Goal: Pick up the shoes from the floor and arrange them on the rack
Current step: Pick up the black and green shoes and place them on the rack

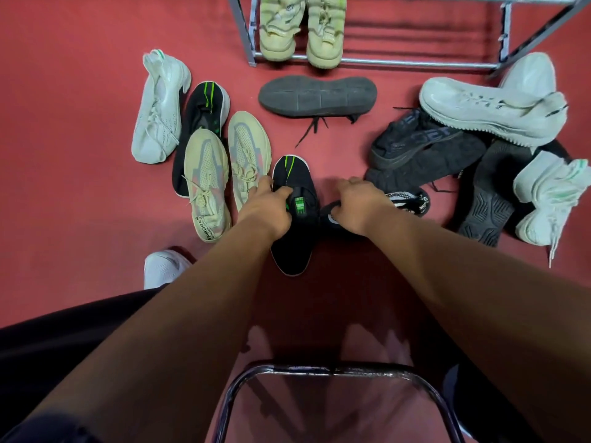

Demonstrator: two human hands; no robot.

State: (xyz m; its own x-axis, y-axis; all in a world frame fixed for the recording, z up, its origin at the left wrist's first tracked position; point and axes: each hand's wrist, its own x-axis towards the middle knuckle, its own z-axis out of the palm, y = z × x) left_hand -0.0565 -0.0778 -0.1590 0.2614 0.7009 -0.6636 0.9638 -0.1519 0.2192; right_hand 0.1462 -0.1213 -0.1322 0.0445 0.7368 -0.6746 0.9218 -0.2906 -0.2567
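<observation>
Two bare hands low over a red floor, seen from above. Nearest, at the bottom edge: a curved black chair frame (332, 370), a dark trouser leg to the left, and just beyond it a white shoe on the foot (163, 266). Left hand (268, 207) curled round the tongue and collar of a black shoe with green stripe (292, 247), upright on the floor. Right hand (358, 203) just beside it, clenched on the collar of a black shoe with white flecks (407, 201), largely hidden under the wrist. Beige pair (204, 183) close against the left hand; second black-and-green shoe (206, 103) partly buried beneath them; white shoe (158, 113) further left. Beyond: upturned grey sole (316, 95) with loose laces, and a tangled heap of black and white shoes (447, 139) at right. Farthest: metal rack (415, 62), pale yellow pair (300, 27) on its lowest rails.

Probable trouble: unmatched shoes in the two hands, hence a mixed pair on the rack. Soft collars giving poor purchase, hence a dangling shoe slipping or knocking the yellow pair off the rails.
</observation>
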